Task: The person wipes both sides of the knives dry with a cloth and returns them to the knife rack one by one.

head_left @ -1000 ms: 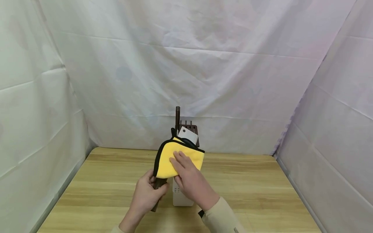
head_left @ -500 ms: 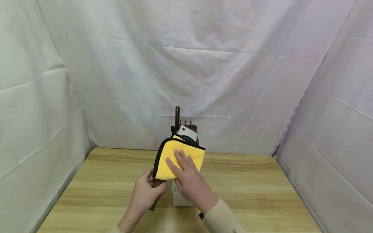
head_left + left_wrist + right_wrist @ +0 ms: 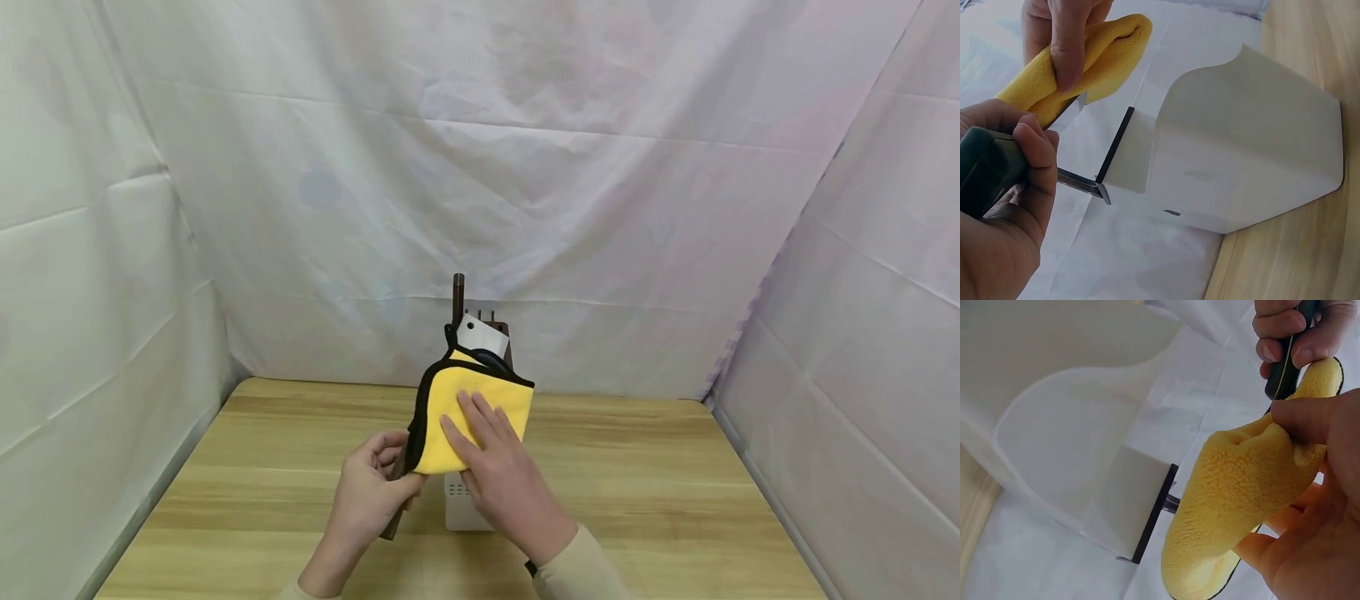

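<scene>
Right wrist view: our right hand (image 3: 1319,534) pinches yellow cloth (image 3: 1235,481) folded round blade (image 3: 484,337), likely guarding against cuts; left hand (image 3: 369,483) grips handle (image 3: 1280,378), presumably steadying cleaver (image 3: 480,332), held raised before white holder (image 3: 468,518).

Beige sleeves (image 3: 583,570), small black band (image 3: 531,568) at right.
</scene>
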Demonstrator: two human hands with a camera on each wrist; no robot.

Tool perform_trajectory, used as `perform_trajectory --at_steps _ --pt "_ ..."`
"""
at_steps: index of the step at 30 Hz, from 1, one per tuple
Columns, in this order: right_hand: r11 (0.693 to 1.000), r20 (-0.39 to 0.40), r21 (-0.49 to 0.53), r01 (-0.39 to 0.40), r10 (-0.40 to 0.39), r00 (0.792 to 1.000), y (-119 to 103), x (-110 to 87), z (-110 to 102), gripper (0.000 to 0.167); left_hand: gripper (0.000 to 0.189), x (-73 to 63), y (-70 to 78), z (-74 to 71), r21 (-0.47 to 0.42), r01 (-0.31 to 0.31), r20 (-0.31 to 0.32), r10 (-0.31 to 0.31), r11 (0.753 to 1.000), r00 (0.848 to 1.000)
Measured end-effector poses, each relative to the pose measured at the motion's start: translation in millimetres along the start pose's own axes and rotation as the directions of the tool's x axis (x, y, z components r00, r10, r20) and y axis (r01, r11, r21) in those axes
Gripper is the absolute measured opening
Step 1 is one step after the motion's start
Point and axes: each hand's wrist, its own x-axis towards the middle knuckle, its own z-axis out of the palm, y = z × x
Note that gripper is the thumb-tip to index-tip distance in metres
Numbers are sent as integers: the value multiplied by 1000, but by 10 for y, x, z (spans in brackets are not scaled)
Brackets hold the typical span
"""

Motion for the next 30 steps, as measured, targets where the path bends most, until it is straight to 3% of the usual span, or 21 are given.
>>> perform_trajectory --at_steps 10,15,23,30 --pt "997 -8 4 -83 83 997 208 40 -25 58 37 -48 -2 3 -7 46 32 -46 999 998" --pt "996 -22 16 -85 85 996 244 103 -24 56 39 -68 -5 16 -2 48 33 -48 999 998" --pt "996 21 14 -92 91 996 225 207 -62 51 33 -84 -28 18 41 42 32 -44 998 999" --pt "994 -9 9 -110 110 994 299 294 -55 47 33 -114 -36 30 60 42 56 -45 997 997"
